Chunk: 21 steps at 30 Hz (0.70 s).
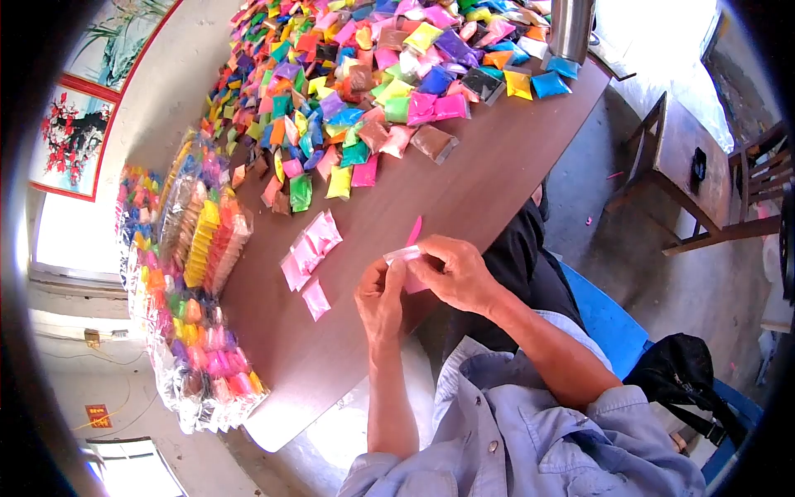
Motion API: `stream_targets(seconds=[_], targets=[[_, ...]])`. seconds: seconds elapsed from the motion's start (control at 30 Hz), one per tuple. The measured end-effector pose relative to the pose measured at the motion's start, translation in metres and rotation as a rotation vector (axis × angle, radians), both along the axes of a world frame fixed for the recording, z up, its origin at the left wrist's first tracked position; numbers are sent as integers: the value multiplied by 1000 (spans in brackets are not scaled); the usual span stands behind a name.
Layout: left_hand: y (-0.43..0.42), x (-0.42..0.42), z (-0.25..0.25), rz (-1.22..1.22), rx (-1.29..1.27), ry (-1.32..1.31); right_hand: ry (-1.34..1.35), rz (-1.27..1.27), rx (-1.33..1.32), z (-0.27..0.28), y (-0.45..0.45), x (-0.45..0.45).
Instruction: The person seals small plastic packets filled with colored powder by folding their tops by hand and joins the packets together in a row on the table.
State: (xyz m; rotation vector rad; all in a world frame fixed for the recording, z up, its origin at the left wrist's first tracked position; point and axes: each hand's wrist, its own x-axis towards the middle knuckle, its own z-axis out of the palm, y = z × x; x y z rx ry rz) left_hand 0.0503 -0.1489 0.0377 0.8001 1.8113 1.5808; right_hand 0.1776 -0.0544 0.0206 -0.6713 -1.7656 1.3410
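Both hands meet over the near edge of the brown table (497,166). My left hand (382,302) is closed, its thumb and fingers pinching one end of a small clear-topped pink packet (403,255). The other end is pinched by my right hand (451,273), also closed. Pink shows below the fingers. Just beyond the hands a bright pink strip (416,230) lies on the table. To the left, several light pink packets (308,251) overlap in a row, with a single pink packet (315,299) at their near end.
A large heap of colourful packets (356,99) covers the far table. Clear bags of sorted packets (199,240) stand along the left edge. A metal cylinder (571,31) is at the top right. A wooden stool (683,149) and black bag (679,369) are at the right.
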Motion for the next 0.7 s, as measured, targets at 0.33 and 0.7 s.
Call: stream_targets(seconds=[0.33, 0.7], targets=[[0, 0, -4, 17, 23, -34, 38, -14, -82, 5, -2, -1], [-5, -6, -16, 17, 82, -59, -22, -30, -101, 9, -3, -1]])
